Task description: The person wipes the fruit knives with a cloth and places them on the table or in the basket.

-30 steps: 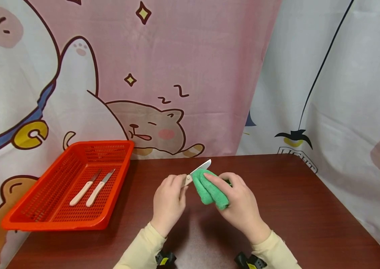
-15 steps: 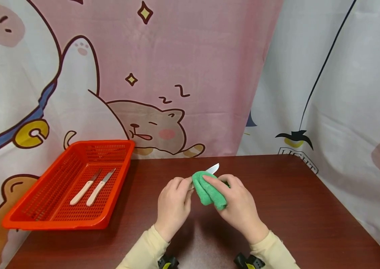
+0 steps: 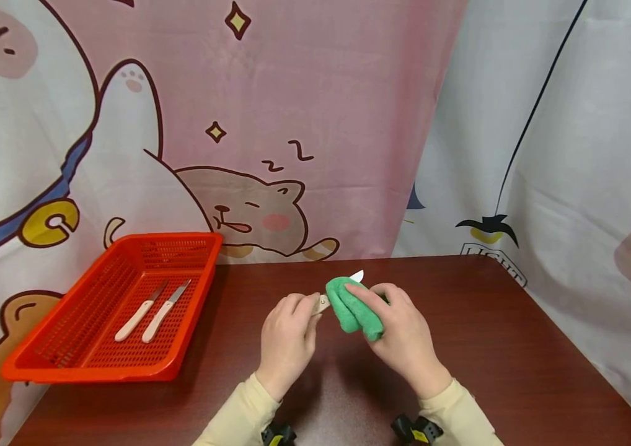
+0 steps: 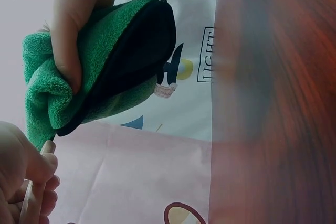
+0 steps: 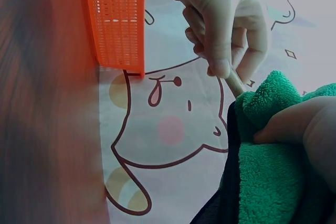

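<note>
My left hand [image 3: 289, 341] grips a knife by its pale handle [image 3: 321, 303], held above the table. A green cloth [image 3: 351, 306] is folded around the blade, and only the blade's tip [image 3: 357, 276] shows past it. My right hand [image 3: 405, 334] pinches the cloth, its thumb and fingers on either side. In the left wrist view the cloth's dark edging [image 4: 136, 56] and underside show, with the handle [image 4: 34, 198] between my left fingers. The right wrist view has the handle [image 5: 234, 84] running into the green towelling [image 5: 273, 171].
An orange perforated basket [image 3: 181, 347] stands at the left of the brown table [image 3: 494, 365]. Two knives with pale handles, one nearer [image 3: 158, 321] and one farther left [image 3: 134, 319], lie inside it. Printed cartoon curtains [image 3: 349, 124] hang behind the table.
Against a second ago, the left hand and knife have shifted slightly right. The cloth slid down to the handle, then back up the blade towards the tip, uncovering the handle again.
</note>
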{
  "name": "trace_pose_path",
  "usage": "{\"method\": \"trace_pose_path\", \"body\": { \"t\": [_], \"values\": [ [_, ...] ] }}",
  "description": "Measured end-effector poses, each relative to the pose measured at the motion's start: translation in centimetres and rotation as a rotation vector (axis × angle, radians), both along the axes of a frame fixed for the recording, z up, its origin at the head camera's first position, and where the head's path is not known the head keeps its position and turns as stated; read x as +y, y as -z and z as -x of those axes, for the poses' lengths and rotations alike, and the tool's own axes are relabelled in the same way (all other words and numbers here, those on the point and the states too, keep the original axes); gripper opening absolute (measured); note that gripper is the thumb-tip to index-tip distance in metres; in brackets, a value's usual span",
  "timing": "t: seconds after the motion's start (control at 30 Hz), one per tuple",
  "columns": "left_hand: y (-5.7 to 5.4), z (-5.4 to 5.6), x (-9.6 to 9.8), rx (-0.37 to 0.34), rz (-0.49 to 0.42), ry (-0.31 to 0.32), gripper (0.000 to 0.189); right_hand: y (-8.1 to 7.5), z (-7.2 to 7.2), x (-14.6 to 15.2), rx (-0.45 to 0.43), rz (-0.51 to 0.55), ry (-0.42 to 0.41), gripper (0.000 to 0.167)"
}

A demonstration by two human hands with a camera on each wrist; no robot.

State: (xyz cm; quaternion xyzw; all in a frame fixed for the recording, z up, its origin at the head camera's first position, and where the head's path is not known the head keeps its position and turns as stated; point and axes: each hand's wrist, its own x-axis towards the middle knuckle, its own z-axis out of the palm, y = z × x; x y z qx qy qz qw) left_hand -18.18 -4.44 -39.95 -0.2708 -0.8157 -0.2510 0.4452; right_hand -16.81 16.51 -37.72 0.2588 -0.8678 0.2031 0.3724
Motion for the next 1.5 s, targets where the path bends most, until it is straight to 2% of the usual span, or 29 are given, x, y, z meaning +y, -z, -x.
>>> {"method": "trace_pose_path", "body": {
  "t": [0.6,1.13,1.3,1.5],
  "values": [
    [0.0,-0.1,-0.1,-0.003,-0.009,0.004,0.04,-0.8,0.5,2.0,-0.035,0.057,0.079,0.083],
    [0.2,0.4,-0.3,-0.036,-0.021,0.003,0.041,-1.3,0.4,3.1,-0.01,0.083,0.138,0.078],
    [0.2,0.5,-0.4,-0.057,-0.022,-0.003,0.041,-1.6,0.3,3.3,0.015,0.094,0.128,0.079],
    [0.4,0.7,-0.6,-0.059,-0.031,-0.012,0.041,-1.8,-0.1,2.6,0.026,0.097,0.079,0.082]
  ]
}}
